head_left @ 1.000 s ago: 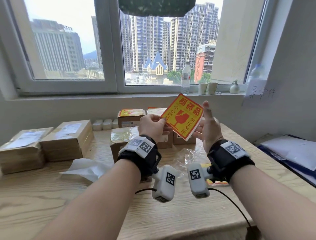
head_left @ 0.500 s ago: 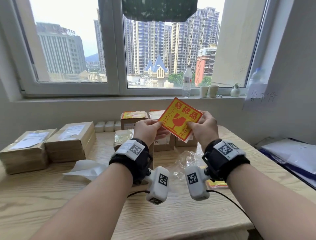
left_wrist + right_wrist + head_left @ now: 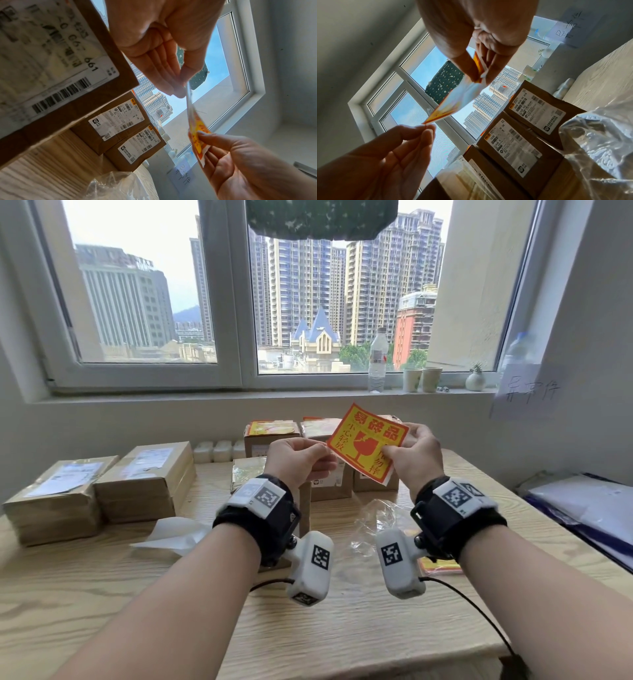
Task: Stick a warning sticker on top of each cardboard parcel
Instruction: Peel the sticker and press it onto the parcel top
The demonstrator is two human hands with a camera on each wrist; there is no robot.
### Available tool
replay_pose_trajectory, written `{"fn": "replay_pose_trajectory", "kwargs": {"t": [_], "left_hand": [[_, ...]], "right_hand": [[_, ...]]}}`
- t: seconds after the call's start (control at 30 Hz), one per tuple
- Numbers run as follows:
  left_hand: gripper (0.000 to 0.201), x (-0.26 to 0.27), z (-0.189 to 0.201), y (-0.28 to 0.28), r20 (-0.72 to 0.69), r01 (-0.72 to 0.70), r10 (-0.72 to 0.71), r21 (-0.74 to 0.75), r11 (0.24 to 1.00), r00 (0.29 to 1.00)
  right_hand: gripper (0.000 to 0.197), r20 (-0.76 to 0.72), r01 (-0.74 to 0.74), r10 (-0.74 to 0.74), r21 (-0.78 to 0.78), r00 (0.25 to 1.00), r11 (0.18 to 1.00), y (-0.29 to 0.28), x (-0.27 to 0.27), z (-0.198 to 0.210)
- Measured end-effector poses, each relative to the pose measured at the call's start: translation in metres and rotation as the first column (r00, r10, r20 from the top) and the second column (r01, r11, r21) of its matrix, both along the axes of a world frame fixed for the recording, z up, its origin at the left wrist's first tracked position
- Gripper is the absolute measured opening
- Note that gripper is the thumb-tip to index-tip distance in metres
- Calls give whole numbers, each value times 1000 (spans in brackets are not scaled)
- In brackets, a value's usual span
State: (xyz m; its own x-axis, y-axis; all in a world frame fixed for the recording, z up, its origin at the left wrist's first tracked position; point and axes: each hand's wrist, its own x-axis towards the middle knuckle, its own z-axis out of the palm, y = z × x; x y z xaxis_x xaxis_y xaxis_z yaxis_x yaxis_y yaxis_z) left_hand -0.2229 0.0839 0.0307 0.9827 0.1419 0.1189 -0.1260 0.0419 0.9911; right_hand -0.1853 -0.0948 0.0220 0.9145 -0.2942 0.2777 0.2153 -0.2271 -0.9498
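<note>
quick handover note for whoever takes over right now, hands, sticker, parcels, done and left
Left hand: pinches the left corner of the warning sticker.
Right hand: pinches its right edge. The sticker is held in the air above the table, printed face toward the camera, apparently at the backing-peel stage.
Parcels: small boxes at the centre back already show yellow stickers on top; two flat parcels on the left show only white shipping labels.
Spare stickers lie under the right wrist.
Left: stick this one, then cover the remaining unstickered parcels.
</note>
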Motion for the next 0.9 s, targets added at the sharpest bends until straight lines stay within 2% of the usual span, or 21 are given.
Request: {"fn": "replay_pose_trajectory", "kwargs": {"t": [0.07, 0.1, 0.13, 0.2, 0.27, 0.33, 0.43, 0.6, 0.67, 0.9], "left_hand": [[8, 0, 1, -2, 2, 8, -8, -17, 1000, 1000], [10, 0, 1, -3, 7, 10, -10, -27, 1000, 1000], [11, 0, 1, -4, 12, 14, -14, -34, 999, 1000], [10, 0, 2, -7, 26, 33, -32, -40, 999, 999], [7, 0, 3, -9, 40, 58, -57, -33, 998, 998], [8, -2, 3, -10, 49, 91, -90, -8, 996, 995], [17, -2, 4, -9, 77, 109, -116, 85, 990, 990], [17, -1, 5, -10, 119, 94, -120, 204, 974, 986], [16, -1, 5, -11, 127, 81, -112, 225, 971, 986], [8, 2, 7, -11, 162, 17, -68, 294, 956, 984]], "right_hand": [[59, 29, 98, -94, -215, 995, 972, 1, -4, 1], [59, 94, 153, -129, -339, 987, 928, 2, -7, 2], [51, 176, 175, -109, -421, 978, 890, 4, -10, 3], [25, 248, 43, 86, -471, 965, 881, 10, -15, 6], [16, 210, -132, 253, -465, 944, 876, 17, -19, 6], [14, 188, -195, 300, -433, 935, 880, 20, -20, 5], [11, 190, -220, 316, -404, 929, 888, 19, -17, 4], [6, 182, -252, 338, -374, 923, 892, 15, -17, 3], [10, 174, -259, 333, -348, 927, 901, 15, -15, 3], [8, 84, -317, 329, -124, 941, 940, 15, -19, 11]]}}
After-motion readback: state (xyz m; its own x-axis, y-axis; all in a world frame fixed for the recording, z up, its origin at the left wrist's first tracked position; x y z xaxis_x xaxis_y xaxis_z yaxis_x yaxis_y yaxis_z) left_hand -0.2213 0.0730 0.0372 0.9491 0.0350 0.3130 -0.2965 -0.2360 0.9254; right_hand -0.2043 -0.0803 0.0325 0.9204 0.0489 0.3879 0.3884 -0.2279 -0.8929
